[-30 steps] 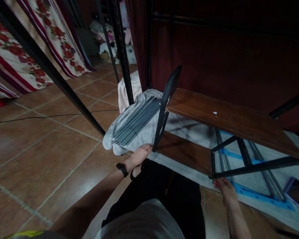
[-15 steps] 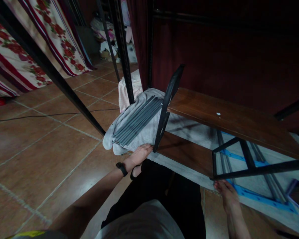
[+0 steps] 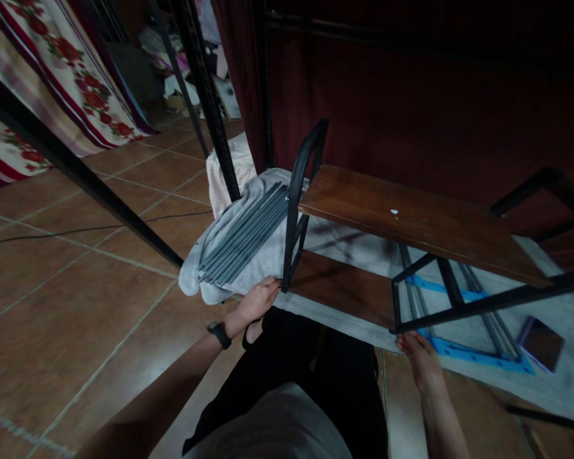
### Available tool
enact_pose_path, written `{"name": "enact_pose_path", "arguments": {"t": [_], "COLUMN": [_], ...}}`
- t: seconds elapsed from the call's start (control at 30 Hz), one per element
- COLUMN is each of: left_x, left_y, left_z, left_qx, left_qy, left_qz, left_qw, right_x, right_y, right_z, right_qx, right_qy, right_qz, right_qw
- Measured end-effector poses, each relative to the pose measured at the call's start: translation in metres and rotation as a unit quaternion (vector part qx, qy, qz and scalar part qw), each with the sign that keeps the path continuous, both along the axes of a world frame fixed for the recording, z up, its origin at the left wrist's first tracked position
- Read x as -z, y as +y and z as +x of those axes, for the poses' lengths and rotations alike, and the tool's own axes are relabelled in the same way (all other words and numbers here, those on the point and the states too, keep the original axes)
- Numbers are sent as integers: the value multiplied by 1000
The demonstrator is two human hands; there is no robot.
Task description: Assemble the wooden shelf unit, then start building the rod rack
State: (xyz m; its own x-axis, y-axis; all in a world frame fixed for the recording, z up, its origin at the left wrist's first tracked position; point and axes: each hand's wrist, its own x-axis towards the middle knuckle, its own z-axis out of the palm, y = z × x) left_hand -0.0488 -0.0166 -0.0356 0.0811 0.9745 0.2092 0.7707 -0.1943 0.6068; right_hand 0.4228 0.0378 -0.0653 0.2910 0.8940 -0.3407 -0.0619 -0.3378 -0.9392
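Observation:
A two-tier rack with a brown wooden upper board (image 3: pixel 402 210), a lower board (image 3: pixel 347 287) and black metal side frames stands on a grey cloth-covered surface. My left hand (image 3: pixel 258 299), with a dark band on its wrist, has its fingers closed at the front foot of the left black frame (image 3: pixel 294 197). At the front corner of the right black frame (image 3: pixel 452 287), my right hand (image 3: pixel 421 357) is closed, its fingertips partly hidden. A bundle of grey metal tubes (image 3: pixel 243 236) lies on the cloth (image 3: pixel 191 277), left of the rack.
Blue strips with grey tubes (image 3: pixel 483 357) lie under and right of the rack, near a dark phone-like slab (image 3: pixel 540 344). Black upright posts (image 3: pixel 210 95) rise at left. A cable (image 3: pixel 95 227) crosses the tiled floor (image 3: pixel 76 306). A floral curtain (image 3: pixel 86 83) hangs beyond.
The view has swung right, so the rack, tubes and both hands appear farther left. More of the rack's right end and the phone-like slab show. Both hands stay at the same corners.

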Motion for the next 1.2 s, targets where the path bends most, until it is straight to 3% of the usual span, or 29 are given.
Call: {"name": "enact_pose_path", "arguments": {"t": [0.17,0.4,0.63,0.87,1.2], "left_x": [1,10,3,1,3], "left_y": [5,13,16,19,17], "left_z": [6,12,12,10,10], "left_qx": [-52,-154,-173,-179,-173], "left_qy": [-166,-370,-397,-427,-407], "left_qz": [-28,-119,-136,-159,-148], "left_qw": [984,908,891,872,885], "right_x": [1,-1,-10,-8,-5], "right_y": [0,11,12,-1,13], "right_z": [0,2,-5,-5,-2], "right_qx": [5,-19,-23,-35,-31], "right_qy": [-5,-14,-16,-3,-8], "right_qz": [4,-6,-8,22,-2], "right_qw": [1000,1000,1000,999,999]}}
